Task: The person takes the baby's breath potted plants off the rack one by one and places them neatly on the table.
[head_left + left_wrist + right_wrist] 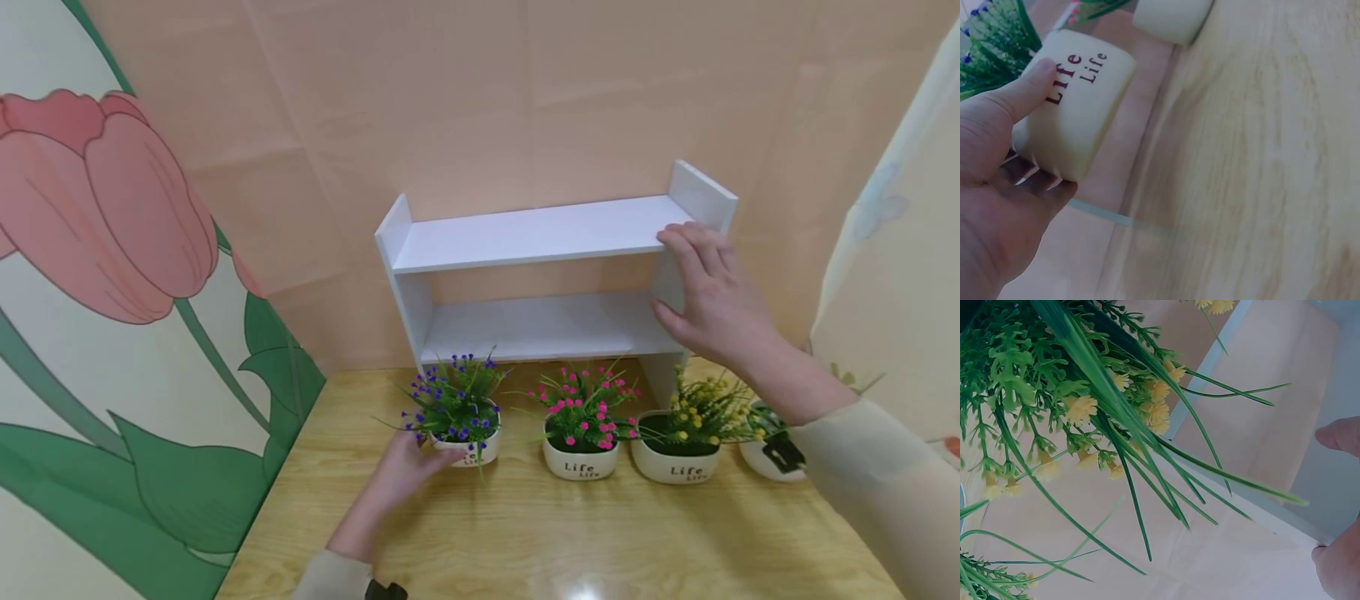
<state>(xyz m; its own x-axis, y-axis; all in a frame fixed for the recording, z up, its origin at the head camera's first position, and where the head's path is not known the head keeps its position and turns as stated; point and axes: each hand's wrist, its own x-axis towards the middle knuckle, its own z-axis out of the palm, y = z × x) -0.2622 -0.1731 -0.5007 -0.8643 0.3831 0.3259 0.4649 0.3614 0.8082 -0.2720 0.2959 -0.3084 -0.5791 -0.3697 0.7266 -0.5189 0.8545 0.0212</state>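
My left hand (407, 473) grips a cream oval flowerpot (483, 451) with small blue-purple flowers, at the front left of a white two-tier shelf (525, 236). In the left wrist view the thumb lies on the "Life" lettering of the pot (1085, 106), and the other fingers curl round its far side. My right hand (712, 300) holds the shelf at its upper right corner, fingertips on the top board and thumb lower down at the inner side. The right wrist view shows part of this hand at the shelf's side panel (1247, 503).
Right of the held pot stand a pink-flowered pot (581, 462), a yellow-flowered pot (678, 465) and another pot (776, 471) partly behind the right forearm. All are on the wooden table (525, 533). A tulip-painted panel (112, 333) borders the left side.
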